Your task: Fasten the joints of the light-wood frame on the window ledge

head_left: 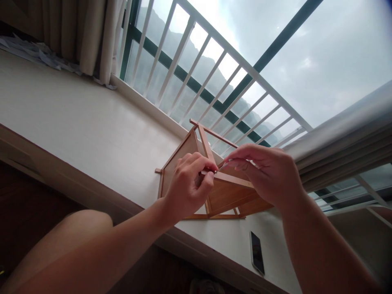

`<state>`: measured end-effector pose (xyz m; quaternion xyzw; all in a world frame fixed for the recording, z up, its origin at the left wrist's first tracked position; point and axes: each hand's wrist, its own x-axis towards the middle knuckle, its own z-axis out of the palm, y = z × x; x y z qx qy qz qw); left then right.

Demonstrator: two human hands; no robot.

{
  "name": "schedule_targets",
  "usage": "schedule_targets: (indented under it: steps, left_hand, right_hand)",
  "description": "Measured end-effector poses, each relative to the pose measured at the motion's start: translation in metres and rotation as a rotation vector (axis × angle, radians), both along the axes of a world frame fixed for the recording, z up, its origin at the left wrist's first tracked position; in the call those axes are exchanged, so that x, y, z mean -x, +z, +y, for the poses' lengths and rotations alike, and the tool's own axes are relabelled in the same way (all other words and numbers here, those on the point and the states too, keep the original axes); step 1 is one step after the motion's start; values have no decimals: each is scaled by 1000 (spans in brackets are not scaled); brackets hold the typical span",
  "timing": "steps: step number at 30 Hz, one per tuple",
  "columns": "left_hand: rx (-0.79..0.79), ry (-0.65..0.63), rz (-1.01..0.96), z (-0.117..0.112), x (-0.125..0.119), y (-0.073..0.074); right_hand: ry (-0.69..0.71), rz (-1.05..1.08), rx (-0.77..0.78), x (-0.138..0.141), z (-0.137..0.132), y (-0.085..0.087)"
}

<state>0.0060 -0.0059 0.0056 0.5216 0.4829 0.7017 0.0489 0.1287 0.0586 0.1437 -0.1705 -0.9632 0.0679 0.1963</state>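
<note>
A small wooden stand with slats and panels (226, 196) lies tilted on the white window ledge. My left hand (190, 179) is at its upper edge, thumb and forefinger pinched together at a corner of the frame. A tiny dark bit shows between those fingertips, too small to name. From the right, my right hand (266, 171) holds a thin, pale metallic tool (225, 165) between thumb and fingers. The tool's tip meets the left fingertips. Its exact kind is not clear, and part of it is hidden by the right fingers.
A phone (257, 253) lies on the ledge (92, 126) at the lower right. White railings (196, 61) and a window stand behind the wooden stand. Curtains (92, 36) hang at the left, with crumpled white sheets (33, 51) beneath. My bare knee (85, 224) is below the ledge.
</note>
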Motion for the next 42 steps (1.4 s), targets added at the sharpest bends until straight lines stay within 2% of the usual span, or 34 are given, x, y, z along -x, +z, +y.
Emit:
schedule_targets:
  steps: [3, 8, 12, 15, 19, 24, 29, 35, 42]
  left_hand:
    - [-11, 2, -3, 0, -1, 0]
    - [-3, 14, 5, 0, 0, 0]
    - [-7, 19, 16, 0, 0, 1]
    - [-8, 17, 11, 0, 0, 1]
    - [3, 12, 6, 0, 0, 0]
    - [6, 0, 9, 0, 0, -1]
    - [2, 2, 6, 0, 0, -1]
    - [-13, 3, -2, 1, -1, -1]
    - [5, 7, 14, 2, -1, -1]
  right_hand:
    - [-70, -6, 44, 4, 0, 0]
    - [-190, 75, 249, 11, -4, -6]
    - [-259, 182, 169, 12, -11, -10]
    - [-208, 214, 143, 11, -15, -7]
    - [-113, 148, 135, 7, -13, -5]
    - [-122, 170, 88, 1, -12, -7]
    - [-73, 110, 80, 0, -15, -6]
    - [-55, 116, 141, -1, -12, -9]
    - [-27, 111, 134, -1, -11, -11]
